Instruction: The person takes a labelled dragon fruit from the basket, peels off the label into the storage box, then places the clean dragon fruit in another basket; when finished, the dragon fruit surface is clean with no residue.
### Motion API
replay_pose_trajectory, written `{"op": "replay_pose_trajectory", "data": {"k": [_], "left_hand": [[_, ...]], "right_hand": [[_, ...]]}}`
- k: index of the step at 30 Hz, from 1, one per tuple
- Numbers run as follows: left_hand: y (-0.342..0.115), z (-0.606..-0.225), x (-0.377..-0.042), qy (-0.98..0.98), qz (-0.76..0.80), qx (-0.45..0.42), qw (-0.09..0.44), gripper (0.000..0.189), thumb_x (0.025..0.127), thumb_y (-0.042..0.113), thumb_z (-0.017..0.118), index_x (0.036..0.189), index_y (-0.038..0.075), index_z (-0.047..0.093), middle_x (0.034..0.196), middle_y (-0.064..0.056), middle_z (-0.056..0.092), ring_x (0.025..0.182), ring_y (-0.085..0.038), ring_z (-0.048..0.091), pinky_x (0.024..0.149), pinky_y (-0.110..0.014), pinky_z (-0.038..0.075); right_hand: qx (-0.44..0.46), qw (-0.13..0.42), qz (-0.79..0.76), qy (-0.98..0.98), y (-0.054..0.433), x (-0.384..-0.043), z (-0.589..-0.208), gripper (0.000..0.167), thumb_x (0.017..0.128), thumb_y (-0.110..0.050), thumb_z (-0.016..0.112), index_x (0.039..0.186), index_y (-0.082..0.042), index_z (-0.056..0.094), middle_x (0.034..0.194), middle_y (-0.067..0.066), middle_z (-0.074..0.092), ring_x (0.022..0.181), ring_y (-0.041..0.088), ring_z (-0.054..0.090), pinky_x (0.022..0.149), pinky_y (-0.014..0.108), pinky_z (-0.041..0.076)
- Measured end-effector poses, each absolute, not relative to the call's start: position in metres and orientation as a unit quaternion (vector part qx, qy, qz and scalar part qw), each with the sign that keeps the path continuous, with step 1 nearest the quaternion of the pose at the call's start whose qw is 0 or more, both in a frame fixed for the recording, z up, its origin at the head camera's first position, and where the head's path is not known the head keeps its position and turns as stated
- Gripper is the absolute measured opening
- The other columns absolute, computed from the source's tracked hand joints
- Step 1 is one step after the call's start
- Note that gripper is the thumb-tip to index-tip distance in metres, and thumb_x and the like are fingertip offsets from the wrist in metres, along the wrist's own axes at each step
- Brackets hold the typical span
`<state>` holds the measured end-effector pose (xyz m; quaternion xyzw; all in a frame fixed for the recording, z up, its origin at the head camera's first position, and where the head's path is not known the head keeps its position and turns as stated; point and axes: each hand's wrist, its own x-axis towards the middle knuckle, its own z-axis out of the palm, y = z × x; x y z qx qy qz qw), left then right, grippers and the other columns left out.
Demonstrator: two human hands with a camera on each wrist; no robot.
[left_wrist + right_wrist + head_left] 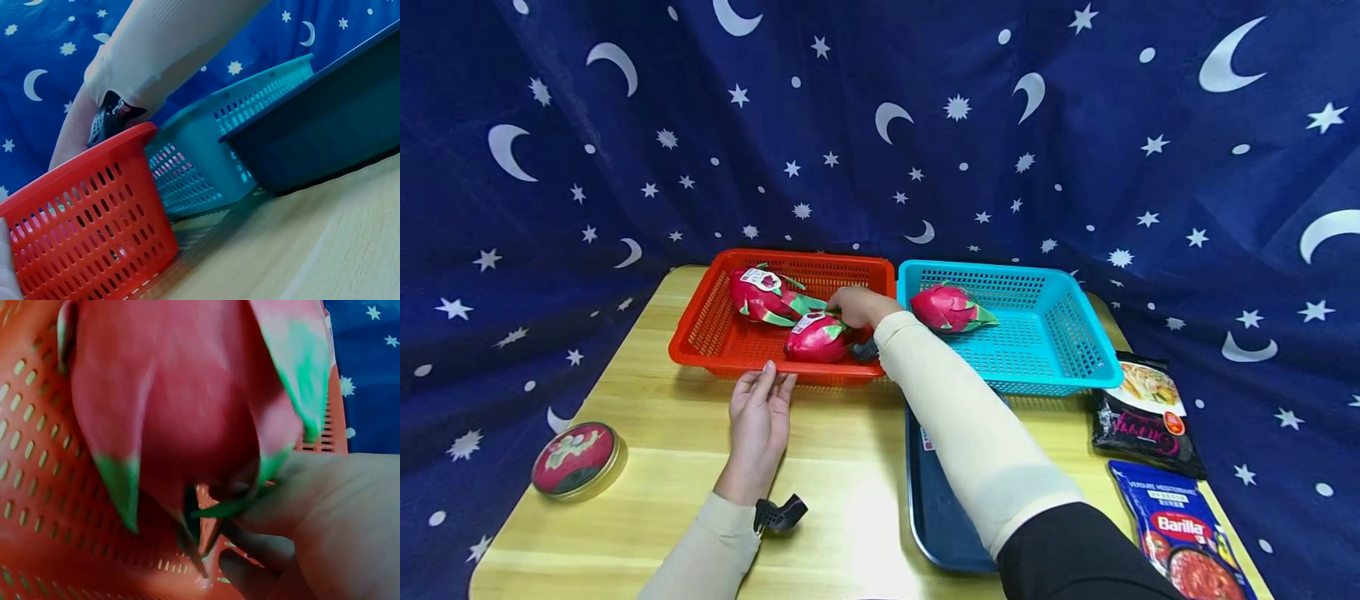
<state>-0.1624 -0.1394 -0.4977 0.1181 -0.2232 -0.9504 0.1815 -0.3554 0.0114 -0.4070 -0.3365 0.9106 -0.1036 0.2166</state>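
3 dragonfrts [815, 340], 2 bskts [752, 340]

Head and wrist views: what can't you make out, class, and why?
Head view: part of the dark tray, hidden by the right sleeve.
Head view: print on the sticker of the front dragon fruit, too small.
Left wrist view: most of the left hand, beyond the left edge.
Right wrist view: the top of the dragon fruit near the right hand, beyond the upper edge.
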Motion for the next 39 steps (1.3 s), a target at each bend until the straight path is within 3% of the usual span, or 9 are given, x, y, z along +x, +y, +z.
{"op": "replay_pose_trajectory", "data": {"k": [7, 11, 39], "left_hand": [[-0.138, -0.497, -0.163, -0.227, -0.948, 0.126, 0.182, 0.012, 0.103, -0.004, 0.063, 0.1, 0.002, 0.053, 0.097, -0.012, 0.061, 0.086, -0.022, 0.066, 0.087, -0.036, 0.06], [-0.138, -0.498, -0.163, -0.226, -0.948, 0.123, 0.186, 0.013, 0.102, -0.004, 0.065, 0.1, 0.002, 0.053, 0.098, -0.012, 0.06, 0.086, -0.022, 0.067, 0.087, -0.035, 0.06], [-0.138, -0.494, -0.161, -0.229, -0.947, 0.124, 0.188, 0.012, 0.101, -0.005, 0.066, 0.101, 0.0, 0.055, 0.101, -0.015, 0.06, 0.086, -0.023, 0.068, 0.088, -0.036, 0.059]], "right_hand": [[-0.418, 0.206, -0.092, 0.88, 0.017, -0.361, -0.396, 0.029, 0.1, -0.001, 0.068, 0.128, -0.005, 0.074, 0.123, 0.009, 0.071, 0.11, 0.022, 0.062, 0.1, 0.032, 0.05], [-0.422, 0.23, -0.121, 0.869, 0.018, -0.363, -0.385, 0.031, 0.099, -0.011, 0.077, 0.129, -0.006, 0.073, 0.121, 0.007, 0.071, 0.111, 0.02, 0.063, 0.099, 0.032, 0.051], [-0.439, 0.181, -0.099, 0.875, 0.011, -0.34, -0.378, 0.032, 0.096, -0.011, 0.081, 0.126, -0.007, 0.072, 0.121, 0.005, 0.071, 0.112, 0.02, 0.063, 0.099, 0.031, 0.051]]}}
